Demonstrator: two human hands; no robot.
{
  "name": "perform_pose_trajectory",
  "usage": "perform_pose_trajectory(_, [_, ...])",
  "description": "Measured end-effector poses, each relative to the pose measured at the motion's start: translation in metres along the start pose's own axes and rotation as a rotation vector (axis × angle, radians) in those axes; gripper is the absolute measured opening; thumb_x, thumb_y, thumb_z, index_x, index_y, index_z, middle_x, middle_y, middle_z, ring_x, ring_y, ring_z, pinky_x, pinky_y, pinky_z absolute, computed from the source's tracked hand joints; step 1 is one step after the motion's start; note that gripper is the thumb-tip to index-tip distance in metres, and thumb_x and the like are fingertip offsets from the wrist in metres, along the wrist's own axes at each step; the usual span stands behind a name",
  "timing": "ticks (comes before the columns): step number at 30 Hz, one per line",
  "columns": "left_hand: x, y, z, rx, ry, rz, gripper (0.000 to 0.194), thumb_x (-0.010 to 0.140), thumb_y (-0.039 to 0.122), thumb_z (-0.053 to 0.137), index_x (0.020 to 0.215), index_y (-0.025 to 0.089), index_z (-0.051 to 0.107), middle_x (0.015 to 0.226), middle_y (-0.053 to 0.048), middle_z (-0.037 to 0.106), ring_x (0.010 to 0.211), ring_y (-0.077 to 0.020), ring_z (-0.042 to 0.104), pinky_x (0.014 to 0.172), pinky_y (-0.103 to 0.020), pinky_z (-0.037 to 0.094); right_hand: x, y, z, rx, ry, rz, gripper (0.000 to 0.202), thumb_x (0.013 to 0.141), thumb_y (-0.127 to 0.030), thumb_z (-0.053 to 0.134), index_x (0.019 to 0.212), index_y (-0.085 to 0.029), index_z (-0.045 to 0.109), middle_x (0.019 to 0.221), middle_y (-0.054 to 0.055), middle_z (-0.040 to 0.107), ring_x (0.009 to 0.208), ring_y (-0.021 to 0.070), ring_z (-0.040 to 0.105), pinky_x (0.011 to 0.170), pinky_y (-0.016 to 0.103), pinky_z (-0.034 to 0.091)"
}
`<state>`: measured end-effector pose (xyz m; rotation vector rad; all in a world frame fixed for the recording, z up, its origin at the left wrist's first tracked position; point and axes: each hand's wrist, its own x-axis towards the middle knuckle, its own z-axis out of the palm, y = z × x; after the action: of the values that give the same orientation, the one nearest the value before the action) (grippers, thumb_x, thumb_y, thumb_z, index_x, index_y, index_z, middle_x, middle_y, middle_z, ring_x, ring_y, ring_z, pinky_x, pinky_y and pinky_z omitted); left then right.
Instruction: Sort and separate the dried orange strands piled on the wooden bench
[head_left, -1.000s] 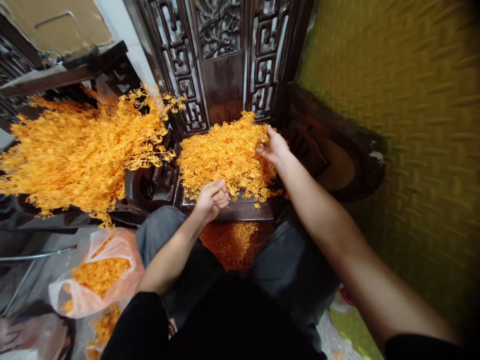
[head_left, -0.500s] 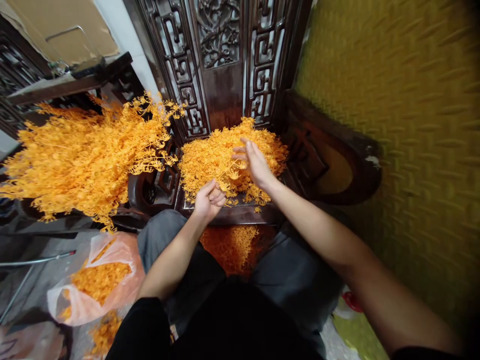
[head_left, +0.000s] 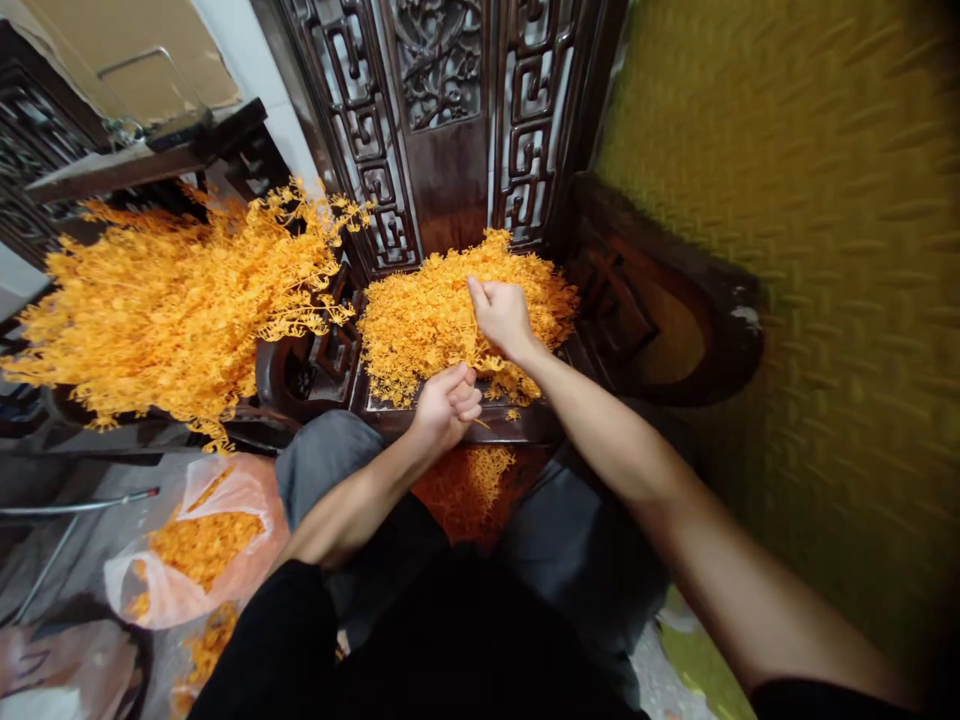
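Note:
My left hand [head_left: 448, 405] is closed around the stem of an orange artificial flower sprig [head_left: 471, 345], low over the front edge of a dark wooden chair seat [head_left: 517, 428]. The stem's end pokes out below the fingers. Just above and to the right, my right hand [head_left: 504, 315] is closed too, its fingers curled on the upper part of the same sprig; its fingertips are partly hidden. Behind both hands, a heap of loose orange flower pieces [head_left: 412, 315] covers much of the seat.
To the left, a large bundle of orange flower stems [head_left: 172, 310] lies across the armrest. A translucent plastic bag [head_left: 169, 600] with orange pieces rests on the floor. Carved chair back [head_left: 450, 185] rises ahead; a yellow textured sheet [head_left: 810, 220] hangs at right.
My right hand has gone from open with spread fingers to closed on the sprig. My left hand has shifted slightly right and toward me.

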<state>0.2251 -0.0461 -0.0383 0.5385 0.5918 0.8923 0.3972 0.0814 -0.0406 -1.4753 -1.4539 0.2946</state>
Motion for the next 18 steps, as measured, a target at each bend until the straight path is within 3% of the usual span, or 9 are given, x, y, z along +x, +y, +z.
perform_pose_trajectory(1, [-0.005,0.001,-0.001,0.004,-0.03,0.007,0.031,0.095,0.023,0.06,0.066,0.014,0.055,0.045,0.011,0.019,0.038,-0.0047,0.014,0.037,-0.017,0.016,0.01,0.011,-0.007,-0.012,0.056,0.046,0.06,0.102,-0.059,0.044,0.054,-0.022,0.037,0.052,-0.003,0.032,0.054,0.0114,0.029,0.061,0.034,0.021])
perform_pose_trajectory(3, [-0.015,0.005,-0.005,-0.005,-0.06,-0.001,0.032,0.093,0.023,0.061,0.064,0.015,0.053,0.045,0.01,0.019,0.038,-0.0047,0.014,0.038,-0.016,0.017,0.029,0.036,-0.019,0.036,0.284,0.289,0.06,0.099,-0.063,0.046,0.054,-0.025,0.034,0.051,-0.003,0.026,0.056,0.0117,0.026,0.06,0.034,0.023])
perform_pose_trajectory(5, [-0.018,0.012,-0.01,-0.061,-0.007,-0.037,0.035,0.095,0.021,0.057,0.062,0.016,0.049,0.045,0.011,0.016,0.037,-0.0052,0.013,0.038,-0.017,0.016,0.041,0.055,-0.024,0.068,0.324,0.367,0.058,0.1,-0.065,0.039,0.058,-0.027,0.031,0.054,-0.004,0.024,0.057,0.0118,0.024,0.058,0.034,0.025])
perform_pose_trajectory(7, [-0.016,0.021,-0.015,-0.15,0.088,-0.054,0.04,0.099,0.018,0.049,0.059,0.017,0.043,0.045,0.01,0.012,0.037,-0.0059,0.012,0.038,-0.017,0.014,0.042,0.063,-0.019,0.145,0.251,0.391,0.058,0.096,-0.073,0.042,0.062,-0.027,0.032,0.055,-0.004,0.027,0.055,0.013,0.03,0.055,0.032,0.03])
perform_pose_trajectory(12, [-0.005,0.039,-0.019,-0.291,0.182,0.026,0.047,0.101,0.017,0.043,0.055,0.019,0.032,0.045,0.008,0.012,0.036,-0.0067,0.017,0.038,-0.02,0.012,0.03,0.05,0.0,0.677,-0.161,0.5,0.062,0.08,-0.087,0.053,0.075,-0.026,0.046,0.068,0.002,0.051,0.067,0.0188,0.053,0.06,0.036,0.048])
perform_pose_trajectory(15, [-0.005,0.042,-0.024,-0.311,0.192,0.047,0.047,0.1,0.018,0.045,0.055,0.019,0.032,0.044,0.008,0.013,0.035,-0.0063,0.018,0.037,-0.021,0.012,0.03,0.049,-0.005,0.764,-0.164,0.532,0.076,0.082,-0.094,0.03,0.089,-0.024,0.058,0.078,0.008,0.06,0.08,0.0236,0.061,0.07,0.043,0.054])
perform_pose_trajectory(18, [-0.004,0.044,-0.029,-0.334,0.176,0.086,0.046,0.101,0.016,0.044,0.056,0.019,0.033,0.044,0.008,0.016,0.035,-0.0056,0.02,0.036,-0.02,0.012,0.033,0.052,-0.019,0.631,-0.128,0.476,0.092,0.086,-0.091,0.014,0.115,-0.02,0.064,0.098,0.015,0.067,0.097,0.0266,0.065,0.082,0.047,0.055])
